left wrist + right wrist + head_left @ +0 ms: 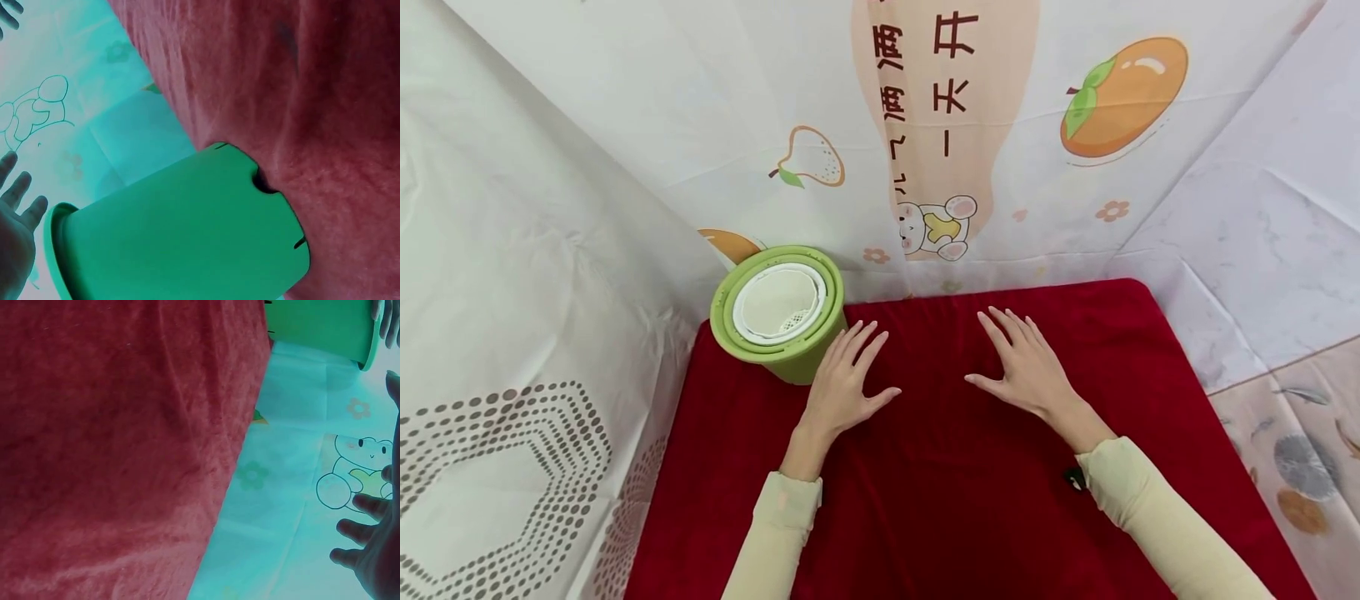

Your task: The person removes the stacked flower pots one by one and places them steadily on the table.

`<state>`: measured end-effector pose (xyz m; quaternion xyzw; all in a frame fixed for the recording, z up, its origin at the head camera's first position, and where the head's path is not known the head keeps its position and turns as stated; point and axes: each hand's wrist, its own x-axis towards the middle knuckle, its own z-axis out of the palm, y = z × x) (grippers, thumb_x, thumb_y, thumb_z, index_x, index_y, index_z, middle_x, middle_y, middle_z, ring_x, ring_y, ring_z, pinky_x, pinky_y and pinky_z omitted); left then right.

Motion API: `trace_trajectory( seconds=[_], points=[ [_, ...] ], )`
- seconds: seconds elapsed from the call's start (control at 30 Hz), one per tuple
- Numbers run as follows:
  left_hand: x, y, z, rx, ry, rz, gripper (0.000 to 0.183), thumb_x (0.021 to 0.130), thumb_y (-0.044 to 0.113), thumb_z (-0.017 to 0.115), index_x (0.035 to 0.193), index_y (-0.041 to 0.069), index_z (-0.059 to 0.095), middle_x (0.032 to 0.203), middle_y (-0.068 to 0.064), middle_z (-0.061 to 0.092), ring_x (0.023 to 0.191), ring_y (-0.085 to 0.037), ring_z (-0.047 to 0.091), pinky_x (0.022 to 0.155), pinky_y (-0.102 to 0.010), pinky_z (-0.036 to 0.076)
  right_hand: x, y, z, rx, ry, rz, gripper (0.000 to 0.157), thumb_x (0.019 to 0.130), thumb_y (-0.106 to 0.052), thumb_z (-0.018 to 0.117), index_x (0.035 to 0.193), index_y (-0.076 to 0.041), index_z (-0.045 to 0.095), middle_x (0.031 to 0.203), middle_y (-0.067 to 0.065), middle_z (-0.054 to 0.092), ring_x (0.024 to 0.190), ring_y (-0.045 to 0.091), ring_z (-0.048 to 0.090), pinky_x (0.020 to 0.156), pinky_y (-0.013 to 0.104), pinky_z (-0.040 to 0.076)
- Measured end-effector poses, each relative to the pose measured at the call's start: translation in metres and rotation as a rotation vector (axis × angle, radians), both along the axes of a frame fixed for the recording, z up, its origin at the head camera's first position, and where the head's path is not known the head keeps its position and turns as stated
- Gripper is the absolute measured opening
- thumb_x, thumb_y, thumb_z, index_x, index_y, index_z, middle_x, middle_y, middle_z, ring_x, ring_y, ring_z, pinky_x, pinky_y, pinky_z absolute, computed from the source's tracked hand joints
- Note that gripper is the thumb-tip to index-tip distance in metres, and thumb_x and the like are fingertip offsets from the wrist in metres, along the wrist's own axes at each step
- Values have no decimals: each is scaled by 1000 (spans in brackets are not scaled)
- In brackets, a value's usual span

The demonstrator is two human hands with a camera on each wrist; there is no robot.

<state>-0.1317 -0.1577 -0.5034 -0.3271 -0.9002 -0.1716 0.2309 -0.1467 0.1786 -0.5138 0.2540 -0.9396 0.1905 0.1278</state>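
Note:
A green flowerpot (805, 362) with a white ringed insert (754, 333) inside its rim stands at the back left of a red cloth. My left hand (842, 387) is spread just right of the pot and holds nothing; in the head view its fingertips overlap the pot's edge, and touch cannot be told. The left wrist view shows the pot's side (181, 231) with a notch and slits near its base. My right hand (1024, 367) hovers above the cloth on the right, fingers spread, thumb pointing inward, holding nothing. Part of it (378, 550) shows in the right wrist view.
The red cloth (940, 517) covers the table. Behind it hangs a white sheet (700, 100) printed with fruit, a bear and characters. Pale fabric (497, 250) encloses the left side. A small dark object (1075, 478) lies beside the right cuff.

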Motion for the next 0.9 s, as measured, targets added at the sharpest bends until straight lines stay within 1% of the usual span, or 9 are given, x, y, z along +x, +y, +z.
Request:
trace_trajectory(
  seconds=[0.13, 0.33, 0.4, 0.57, 0.63, 0.77, 0.9],
  points=[
    [-3, -3, 6, 22, 24, 5, 84, 82, 56, 74, 147, 9, 48, 153, -12, 42, 144, -30, 33, 118, -48, 23, -2, -4, 4, 1, 10, 9, 99, 81, -63, 67, 158, -15, 28, 156, 16, 34, 144, 39, 29, 117, 56, 18],
    [-5, -9, 13, 61, 67, 2, 79, 89, 60, 63, 146, 7, 50, 151, -14, 45, 141, -33, 38, 112, -54, 33, -4, -9, 10, -9, 43, 29, 96, 81, -61, 67, 156, -11, 32, 155, 17, 36, 143, 39, 30, 117, 55, 20],
    [-6, -11, 14, 85, 98, -8, 76, 90, 60, 62, 143, 6, 52, 148, -15, 49, 139, -34, 41, 109, -55, 35, -5, -11, 12, -15, 55, 40, 96, 81, -61, 66, 155, -10, 34, 154, 18, 37, 143, 40, 31, 118, 54, 19],
    [-7, -18, 17, 140, 173, -18, 70, 90, 55, 64, 137, 4, 58, 141, -15, 56, 130, -37, 50, 109, -51, 37, -9, -16, 17, -20, 73, 58, 95, 82, -63, 65, 155, -10, 34, 154, 18, 37, 143, 40, 30, 119, 51, 18],
    [-8, -21, 19, 144, 184, -9, 69, 90, 54, 65, 137, 4, 58, 141, -14, 56, 127, -38, 52, 110, -49, 37, -11, -19, 19, -24, 76, 61, 95, 82, -63, 65, 155, -10, 34, 154, 18, 37, 142, 40, 31, 118, 52, 18],
    [-11, -29, 23, 151, 184, 10, 70, 89, 54, 66, 136, 3, 59, 140, -14, 56, 125, -39, 54, 109, -49, 38, -13, -26, 24, -32, 78, 75, 95, 83, -63, 64, 155, -10, 33, 155, 17, 36, 141, 39, 33, 118, 53, 19],
    [-14, -37, 25, 159, 187, 48, 70, 90, 56, 64, 135, 2, 60, 138, -16, 58, 126, -38, 53, 108, -49, 38, -16, -37, 29, -37, 78, 97, 94, 85, -64, 62, 156, -11, 32, 156, 16, 34, 142, 37, 33, 118, 52, 19]
  ],
)
